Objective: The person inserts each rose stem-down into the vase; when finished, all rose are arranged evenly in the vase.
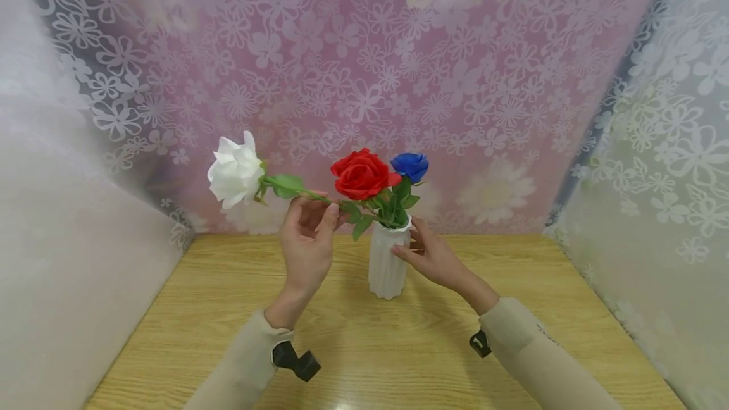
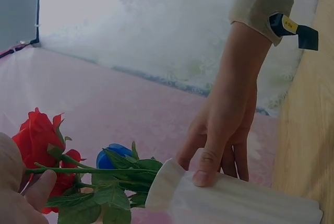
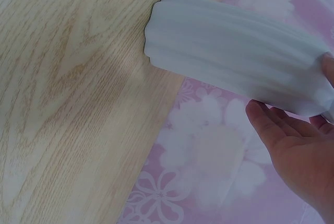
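Observation:
A white fluted vase (image 1: 388,264) stands upright on the table, with a red rose (image 1: 362,174) and a blue rose (image 1: 410,166) in its mouth. My left hand (image 1: 308,239) pinches the green stem of a white rose (image 1: 235,171), which leans far over to the left. In the left wrist view that stem (image 2: 104,171) runs from my fingers toward the vase's mouth, where leaves hide its end. My right hand (image 1: 434,255) holds the vase near the rim, thumb in front and fingers behind. The right wrist view has the vase's ribbed side (image 3: 229,46) close up.
The wooden table (image 1: 228,309) reaches back to a pink flower-patterned curtain (image 1: 364,81). Pale sheets with flower prints hang on the left (image 1: 68,207) and the right (image 1: 660,220). Each sleeve carries a black strap piece at the wrist, such as the left one (image 1: 296,361).

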Available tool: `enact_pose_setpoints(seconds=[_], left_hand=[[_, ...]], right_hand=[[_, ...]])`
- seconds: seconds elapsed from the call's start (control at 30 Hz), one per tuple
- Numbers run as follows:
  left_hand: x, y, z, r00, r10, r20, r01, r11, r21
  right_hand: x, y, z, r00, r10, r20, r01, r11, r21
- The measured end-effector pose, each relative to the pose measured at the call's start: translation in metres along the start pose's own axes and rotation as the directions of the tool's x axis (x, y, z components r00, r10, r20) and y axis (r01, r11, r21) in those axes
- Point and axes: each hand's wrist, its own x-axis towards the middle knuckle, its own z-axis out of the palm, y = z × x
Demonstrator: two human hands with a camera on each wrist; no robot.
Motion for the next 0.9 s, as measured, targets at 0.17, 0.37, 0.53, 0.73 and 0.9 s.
enact_pose_setpoints(seconds=[0.17,0.37,0.53,0.73,0.9], left_hand=[[-0.002,-0.006,0.007,0.999,0.008,0.036,-0.011,0.997,0.074],[-0.006,-0.02,0.017,0.997,0.004,0.083,-0.021,0.978,0.207],[-0.004,-0.029,0.023,0.994,0.033,0.104,-0.06,0.962,0.268],[-0.001,-0.035,0.028,0.98,0.104,0.167,-0.161,0.912,0.377],[0.0,-0.04,0.029,0.978,0.062,0.2,-0.148,0.879,0.452]], right_hand=[[-0.001,0.001,0.001,1.0,-0.006,-0.008,0.006,1.0,-0.004],[-0.001,0.001,0.002,1.0,-0.01,-0.015,0.01,1.0,0.006],[-0.001,0.002,0.002,1.0,-0.019,-0.017,0.019,1.0,0.009],[-0.001,0.003,0.002,1.0,-0.017,-0.015,0.018,1.0,0.017],[0.0,0.003,0.002,1.0,-0.012,-0.016,0.012,1.0,-0.003]])
